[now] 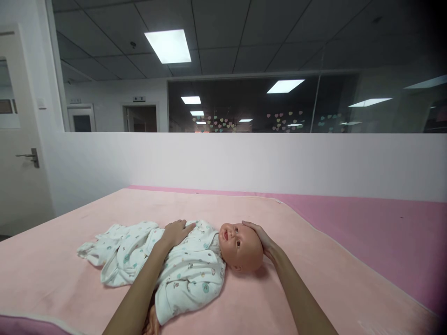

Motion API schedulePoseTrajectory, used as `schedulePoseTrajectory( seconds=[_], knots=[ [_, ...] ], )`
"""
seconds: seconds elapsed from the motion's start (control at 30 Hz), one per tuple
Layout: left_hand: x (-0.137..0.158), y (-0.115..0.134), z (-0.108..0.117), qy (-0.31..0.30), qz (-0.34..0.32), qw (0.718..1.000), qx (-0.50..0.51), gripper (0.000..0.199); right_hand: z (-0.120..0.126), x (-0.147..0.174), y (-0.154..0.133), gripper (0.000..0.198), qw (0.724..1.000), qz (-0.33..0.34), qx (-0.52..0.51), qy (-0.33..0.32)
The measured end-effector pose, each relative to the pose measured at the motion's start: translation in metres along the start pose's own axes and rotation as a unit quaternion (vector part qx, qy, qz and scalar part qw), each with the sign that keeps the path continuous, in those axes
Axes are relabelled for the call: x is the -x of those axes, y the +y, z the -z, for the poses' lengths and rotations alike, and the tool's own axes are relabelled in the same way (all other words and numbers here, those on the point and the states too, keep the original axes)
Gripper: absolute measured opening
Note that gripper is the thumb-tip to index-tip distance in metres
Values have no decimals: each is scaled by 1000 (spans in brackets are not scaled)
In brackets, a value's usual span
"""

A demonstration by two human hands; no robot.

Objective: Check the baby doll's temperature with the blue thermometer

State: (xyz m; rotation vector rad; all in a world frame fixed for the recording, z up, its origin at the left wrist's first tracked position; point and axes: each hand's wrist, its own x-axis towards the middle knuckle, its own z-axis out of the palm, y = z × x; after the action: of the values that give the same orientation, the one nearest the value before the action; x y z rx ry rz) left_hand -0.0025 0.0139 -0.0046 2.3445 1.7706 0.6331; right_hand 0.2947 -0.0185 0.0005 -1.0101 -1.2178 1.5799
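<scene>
A baby doll [240,249] lies on its back across the padded surface, its head to the right and its legs to the left. It wears a white romper [190,274] with small coloured prints. My left hand [177,231] rests flat on the doll's belly, fingers stretched out. Against the top of the bald head lies my right hand [260,236], its fingers extended along the curve and nothing gripped. One doll hand [152,322] shows below the near sleeve, partly behind my left forearm.
A peach-coloured blanket [314,279] covers most of the pink mat [384,232]. Behind it runs a low white wall [244,160] with a wide window above. A door [21,153] with a lever handle stands at the left.
</scene>
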Motion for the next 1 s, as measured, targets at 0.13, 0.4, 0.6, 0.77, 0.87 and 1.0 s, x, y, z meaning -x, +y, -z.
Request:
schedulePoseTrajectory(
  seconds=[0.13, 0.4, 0.6, 0.77, 0.87, 1.0],
  knots=[
    [0, 0, 1, 2, -1, 1000, 1, 53, -7, 3, -3, 35, 1000, 13, 6, 5],
    [1, 0, 1, 3, 0, 1000, 4, 54, -8, 4, -4, 36, 1000, 15, 5, -2],
    [0, -1, -1, 4, -1, 1000, -8, 54, -4, 3, -2, 39, 1000, 4, 8, -5],
    [0, -1, -1, 5, -3, 1000, -4, 55, -3, 2, -1, 35, 1000, 20, 9, -10],
    [1, -1, -1, 3, -1, 1000, 1, 55, -3, 0, -1, 33, 1000, 27, 3, 14],
    [1, -1, -1, 6, -2, 1000, 1, 54, -4, 1, -3, 35, 1000, -7, -3, 10]
  ],
)
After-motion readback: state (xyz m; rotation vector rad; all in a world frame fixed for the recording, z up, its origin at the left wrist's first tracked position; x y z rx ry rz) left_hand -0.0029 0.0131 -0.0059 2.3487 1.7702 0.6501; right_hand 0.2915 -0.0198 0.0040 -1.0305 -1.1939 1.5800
